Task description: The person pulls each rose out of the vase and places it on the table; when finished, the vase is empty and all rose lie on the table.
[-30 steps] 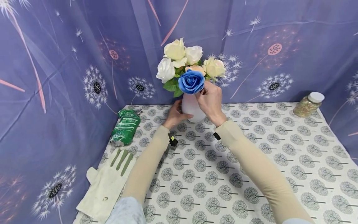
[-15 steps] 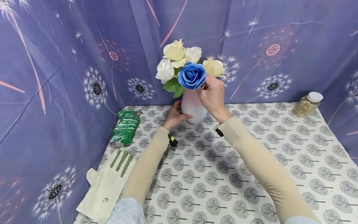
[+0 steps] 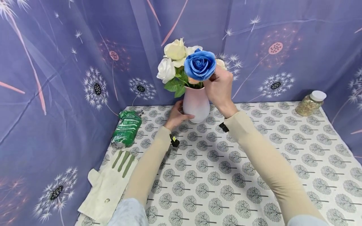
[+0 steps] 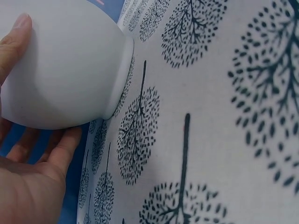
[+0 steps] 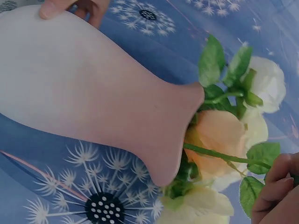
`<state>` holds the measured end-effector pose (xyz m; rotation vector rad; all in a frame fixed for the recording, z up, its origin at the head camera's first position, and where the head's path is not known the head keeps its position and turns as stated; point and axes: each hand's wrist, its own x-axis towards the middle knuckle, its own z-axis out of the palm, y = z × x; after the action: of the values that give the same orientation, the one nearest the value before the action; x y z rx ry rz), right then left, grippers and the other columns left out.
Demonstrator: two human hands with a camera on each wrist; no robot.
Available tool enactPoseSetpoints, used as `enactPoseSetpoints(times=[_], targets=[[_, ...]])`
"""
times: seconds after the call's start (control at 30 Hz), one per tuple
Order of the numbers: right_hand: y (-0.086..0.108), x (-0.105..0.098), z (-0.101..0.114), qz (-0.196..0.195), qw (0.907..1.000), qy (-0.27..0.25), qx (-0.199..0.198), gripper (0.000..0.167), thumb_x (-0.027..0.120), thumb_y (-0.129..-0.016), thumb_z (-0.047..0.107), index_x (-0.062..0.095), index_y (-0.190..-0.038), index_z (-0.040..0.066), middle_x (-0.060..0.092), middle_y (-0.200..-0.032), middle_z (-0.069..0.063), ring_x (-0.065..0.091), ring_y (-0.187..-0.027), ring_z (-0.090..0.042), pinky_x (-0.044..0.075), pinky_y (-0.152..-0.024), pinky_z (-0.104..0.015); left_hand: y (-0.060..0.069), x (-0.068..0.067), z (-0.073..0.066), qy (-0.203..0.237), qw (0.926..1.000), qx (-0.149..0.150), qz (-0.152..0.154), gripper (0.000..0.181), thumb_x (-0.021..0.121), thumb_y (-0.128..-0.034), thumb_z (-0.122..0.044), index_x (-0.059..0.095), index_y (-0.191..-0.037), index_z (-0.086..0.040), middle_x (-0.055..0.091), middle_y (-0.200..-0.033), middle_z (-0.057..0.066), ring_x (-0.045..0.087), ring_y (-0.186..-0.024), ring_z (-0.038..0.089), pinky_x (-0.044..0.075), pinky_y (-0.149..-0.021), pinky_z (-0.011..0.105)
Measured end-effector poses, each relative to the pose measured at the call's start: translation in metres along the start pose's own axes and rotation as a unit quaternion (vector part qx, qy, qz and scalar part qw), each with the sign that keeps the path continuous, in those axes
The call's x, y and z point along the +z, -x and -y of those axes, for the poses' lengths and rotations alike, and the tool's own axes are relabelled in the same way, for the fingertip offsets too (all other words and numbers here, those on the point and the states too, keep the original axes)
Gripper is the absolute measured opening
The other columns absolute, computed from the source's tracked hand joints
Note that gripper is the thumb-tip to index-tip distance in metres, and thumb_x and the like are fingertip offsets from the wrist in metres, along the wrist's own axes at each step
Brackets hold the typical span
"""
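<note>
A pink-to-white vase [image 3: 196, 105] stands upright at the back of the table, holding white, cream and peach roses [image 3: 166, 70]. My left hand [image 3: 178, 116] curls round the vase's lower left side, thumb in front and fingers behind, as the left wrist view shows. My right hand [image 3: 220, 86] pinches the green stem [image 5: 215, 155] of a blue rose [image 3: 200, 65] just under its bloom. In the right wrist view that stem runs into the vase's mouth, beside the peach rose [image 5: 218, 137]. The blue bloom covers part of the other flowers in the head view.
On the left lie a green packet [image 3: 127, 128] and a pair of pale work gloves [image 3: 106, 188]. A lidded jar [image 3: 310, 103] of small dried pieces stands at the back right. A blue dandelion-print curtain [image 3: 198, 25] hangs behind the patterned tablecloth [image 3: 203, 188].
My right hand has risen and moved slightly right with the blue rose, so the vase's rim and the leaves below the bloom now show. The left hand stays at the vase.
</note>
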<state>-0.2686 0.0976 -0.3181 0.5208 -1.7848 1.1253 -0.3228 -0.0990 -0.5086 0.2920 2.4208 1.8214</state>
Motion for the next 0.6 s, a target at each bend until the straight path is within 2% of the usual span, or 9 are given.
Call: enactPoseSetpoints(times=[0.1, 0.27, 0.43, 0.6], targets=[[-0.004, -0.001, 0.001, -0.026, 0.9996, -0.007, 0.009, 0.03, 0.064, -0.093, -0.004, 0.055, -0.065, -0.002, 0.047, -0.056, -0.015, 0.033, -0.059, -0.004, 0.021, -0.06, -0.019, 0.0, 0.001, 0.001, 0.005, 1.0, 0.002, -0.001, 0.1, 0.096, -0.0802, -0.009, 0.041, -0.163, -0.005, 0.056, -0.155, 0.024, 0.063, -0.136, 0.045, 0.06, -0.114, 0.053], [-0.01, -0.001, 0.005, -0.034, 0.9991, -0.018, 0.018, 0.031, 0.066, -0.093, -0.005, 0.053, -0.065, -0.002, 0.046, -0.058, -0.013, 0.03, -0.06, 0.001, 0.019, -0.06, -0.02, -0.001, 0.0, 0.003, 0.016, 0.9999, -0.002, 0.001, 0.099, 0.096, -0.0807, -0.008, 0.041, -0.163, -0.006, 0.056, -0.156, 0.023, 0.063, -0.137, 0.045, 0.06, -0.114, 0.053], [-0.015, -0.002, 0.008, -0.034, 0.9987, -0.036, 0.014, 0.025, 0.065, -0.095, -0.005, 0.064, -0.07, -0.005, 0.052, -0.059, -0.016, 0.032, -0.059, 0.003, 0.021, -0.058, -0.019, 0.0, 0.0, 0.003, 0.014, 0.9999, -0.001, 0.0, 0.101, 0.097, -0.0797, -0.01, 0.041, -0.164, -0.005, 0.056, -0.156, 0.024, 0.064, -0.137, 0.045, 0.059, -0.115, 0.053], [-0.022, -0.006, 0.012, -0.051, 0.9961, -0.069, 0.022, 0.018, 0.066, -0.094, -0.007, 0.075, -0.078, -0.008, 0.059, -0.061, -0.018, 0.04, -0.06, 0.007, 0.025, -0.058, -0.017, -0.002, 0.0, 0.003, 0.023, 0.9997, 0.002, 0.001, 0.1, 0.096, -0.0802, -0.008, 0.041, -0.164, -0.005, 0.055, -0.157, 0.024, 0.062, -0.139, 0.046, 0.058, -0.117, 0.053]])
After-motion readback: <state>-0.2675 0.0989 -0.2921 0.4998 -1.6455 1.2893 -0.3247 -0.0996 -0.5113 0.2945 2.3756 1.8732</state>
